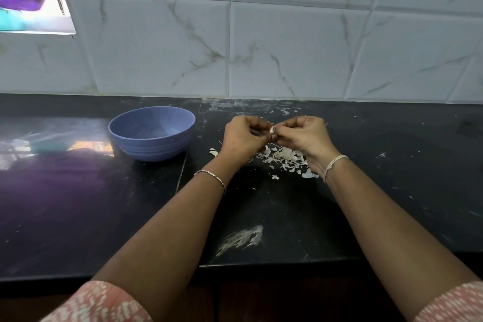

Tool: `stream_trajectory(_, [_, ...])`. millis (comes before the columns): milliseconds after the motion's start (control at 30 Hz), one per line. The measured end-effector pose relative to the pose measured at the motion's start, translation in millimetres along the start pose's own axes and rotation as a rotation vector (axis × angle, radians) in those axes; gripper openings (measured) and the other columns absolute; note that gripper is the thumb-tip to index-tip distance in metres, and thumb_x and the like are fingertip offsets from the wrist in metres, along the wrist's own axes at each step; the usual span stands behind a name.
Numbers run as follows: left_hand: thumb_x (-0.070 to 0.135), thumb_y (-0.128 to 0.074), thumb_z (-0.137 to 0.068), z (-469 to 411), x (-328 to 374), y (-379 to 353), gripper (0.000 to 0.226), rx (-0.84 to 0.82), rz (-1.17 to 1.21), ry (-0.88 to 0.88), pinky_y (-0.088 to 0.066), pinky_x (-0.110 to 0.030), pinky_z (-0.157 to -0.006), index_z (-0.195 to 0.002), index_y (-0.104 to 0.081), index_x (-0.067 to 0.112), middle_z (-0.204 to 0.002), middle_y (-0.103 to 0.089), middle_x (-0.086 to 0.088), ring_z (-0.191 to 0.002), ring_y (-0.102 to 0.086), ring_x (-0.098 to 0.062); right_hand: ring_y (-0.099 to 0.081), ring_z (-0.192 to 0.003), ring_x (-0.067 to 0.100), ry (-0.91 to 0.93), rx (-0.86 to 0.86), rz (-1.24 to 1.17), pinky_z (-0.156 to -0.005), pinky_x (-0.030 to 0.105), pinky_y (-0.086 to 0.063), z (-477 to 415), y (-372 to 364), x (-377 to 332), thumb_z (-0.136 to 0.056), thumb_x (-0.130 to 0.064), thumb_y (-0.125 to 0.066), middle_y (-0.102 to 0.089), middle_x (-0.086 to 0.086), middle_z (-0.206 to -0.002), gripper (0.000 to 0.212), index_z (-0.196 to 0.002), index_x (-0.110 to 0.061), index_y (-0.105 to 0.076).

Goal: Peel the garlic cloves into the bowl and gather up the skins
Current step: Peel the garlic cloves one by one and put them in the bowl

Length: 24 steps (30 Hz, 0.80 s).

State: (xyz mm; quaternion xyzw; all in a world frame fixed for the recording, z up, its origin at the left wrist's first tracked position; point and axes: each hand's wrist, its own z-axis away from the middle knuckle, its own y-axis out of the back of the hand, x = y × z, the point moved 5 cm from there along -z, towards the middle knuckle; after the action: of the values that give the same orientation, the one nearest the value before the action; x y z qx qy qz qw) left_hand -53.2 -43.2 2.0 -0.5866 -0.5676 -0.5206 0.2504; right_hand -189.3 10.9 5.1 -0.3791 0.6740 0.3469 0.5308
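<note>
– Black counter (pixel 287 204), from your edge outward: which step?
– Peeling. The skins (pixel 285 158) lie heaped mid-counter beneath my wrists. Just above them, my left hand (pixel 243 138) and right hand (pixel 303 136) both pinch one garlic clove (pixel 272 128), fingers curled tight. Next, I reckon: strip it, then drop it leftward.
– Into the bowl (pixel 154 150)?
– Yes, it stands left, nearer the back edge. I can't tell what's inside.

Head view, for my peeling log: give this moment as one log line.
step: peeling | left hand: pinches garlic clove | right hand: pinches same clove | skins: on counter under hands | bowl: left of hands
</note>
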Motion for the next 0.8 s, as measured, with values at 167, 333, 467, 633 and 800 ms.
stream_trajectory(167, [0.005, -0.081, -0.076, 1.1, 3.4, -1.4, 0.026, -0.033, -0.047, -0.043, -0.057, -0.022, -0.071, -0.100, -0.076, 0.008, -0.077, -0.070, 0.001, -0.063, -0.062, -0.005, -0.068, -0.061, 0.012, -0.017, -0.038, 0.010, -0.072, 0.027, -0.059, 2.4, -1.5, -1.1, -0.077, 0.005, -0.075, -0.068, 0.012, -0.072, 0.007, -0.079, 0.004, -0.068])
stream_trajectory(333, [0.004, -0.081, -0.075, 1.0, 3.4, -1.4, 0.027, -0.047, -0.059, -0.071, -0.057, -0.020, -0.079, -0.102, -0.075, 0.008, -0.090, -0.075, -0.004, -0.082, -0.071, -0.011, -0.068, -0.066, 0.016, -0.030, -0.034, 0.003, -0.074, 0.030, -0.060, 1.1, -0.4, 0.3, -0.076, 0.005, -0.076, -0.069, 0.013, -0.076, 0.010, -0.081, 0.007, -0.068])
stream_trajectory(467, [0.004, -0.080, -0.077, 0.4, 2.8, -0.4, 0.025, -0.041, -0.080, -0.082, -0.057, -0.019, -0.078, -0.101, -0.076, 0.008, -0.090, -0.075, -0.005, -0.080, -0.071, -0.009, -0.069, -0.069, 0.017, -0.044, -0.073, -0.007, -0.075, 0.029, -0.060, 1.1, -0.7, 1.2, -0.077, 0.004, -0.076, -0.070, 0.012, -0.076, 0.008, -0.079, 0.003, -0.068])
stream_trajectory(633, [0.003, -0.078, -0.079, -0.2, 2.1, -2.5, 0.025, -0.051, -0.112, -0.085, -0.052, -0.007, -0.068, -0.103, -0.075, 0.006, -0.088, -0.074, -0.004, -0.069, -0.064, 0.000, -0.069, -0.065, 0.018, -0.016, -0.057, 0.030, -0.066, 0.025, -0.060, -0.1, -0.7, 1.5, -0.075, 0.007, -0.076, -0.069, 0.014, -0.075, 0.012, -0.083, 0.009, -0.066])
stream_trajectory(800, [0.002, -0.078, -0.079, -0.5, 1.8, -4.1, 0.027, -0.064, -0.129, -0.088, -0.048, -0.002, -0.067, -0.105, -0.074, 0.004, -0.091, -0.073, -0.004, -0.070, -0.061, 0.003, -0.070, -0.067, 0.021, 0.003, -0.046, 0.053, -0.065, 0.026, -0.060, -1.2, -0.6, 2.3, -0.074, 0.008, -0.075, -0.070, 0.016, -0.077, 0.012, -0.080, 0.009, -0.065])
